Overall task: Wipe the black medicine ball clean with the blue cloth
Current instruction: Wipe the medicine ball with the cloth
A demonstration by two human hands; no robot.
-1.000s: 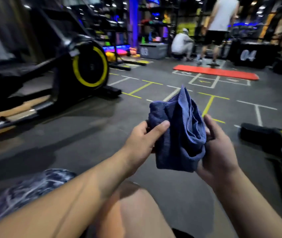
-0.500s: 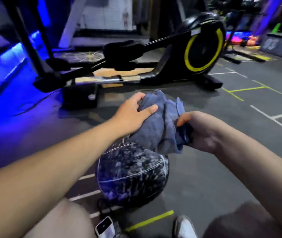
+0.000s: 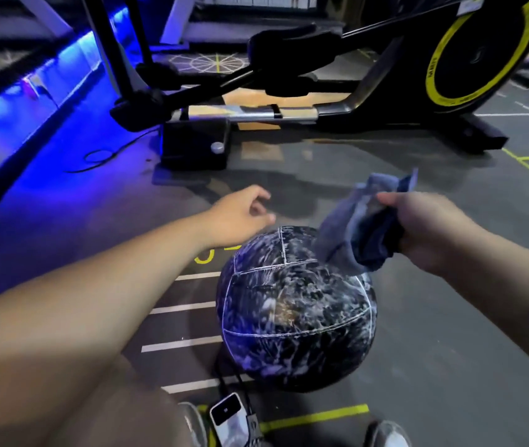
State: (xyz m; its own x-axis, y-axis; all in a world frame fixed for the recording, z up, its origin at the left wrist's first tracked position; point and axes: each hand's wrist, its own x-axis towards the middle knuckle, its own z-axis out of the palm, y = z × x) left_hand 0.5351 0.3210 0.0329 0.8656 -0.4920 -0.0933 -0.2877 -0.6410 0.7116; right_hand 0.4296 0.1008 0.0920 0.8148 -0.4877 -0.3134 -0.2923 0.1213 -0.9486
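The black medicine ball (image 3: 295, 311), scuffed with white marks and stitched seams, rests on the grey gym floor between my feet. My right hand (image 3: 431, 230) grips the bunched blue cloth (image 3: 360, 227), which hangs just above the ball's upper right side. My left hand (image 3: 240, 214) hovers beyond the ball's upper left, fingers loosely curled and holding nothing.
A black elliptical trainer with a yellow-ringed wheel (image 3: 469, 56) stands across the floor ahead. A white device with a cable (image 3: 227, 417) lies by my shoes (image 3: 385, 433). White and yellow lines mark the floor; a blue-lit ledge (image 3: 31, 101) runs along the left.
My view swung down and left onto the ball. My left hand let go of the cloth and moved left; my right hand alone now holds the cloth over the ball.
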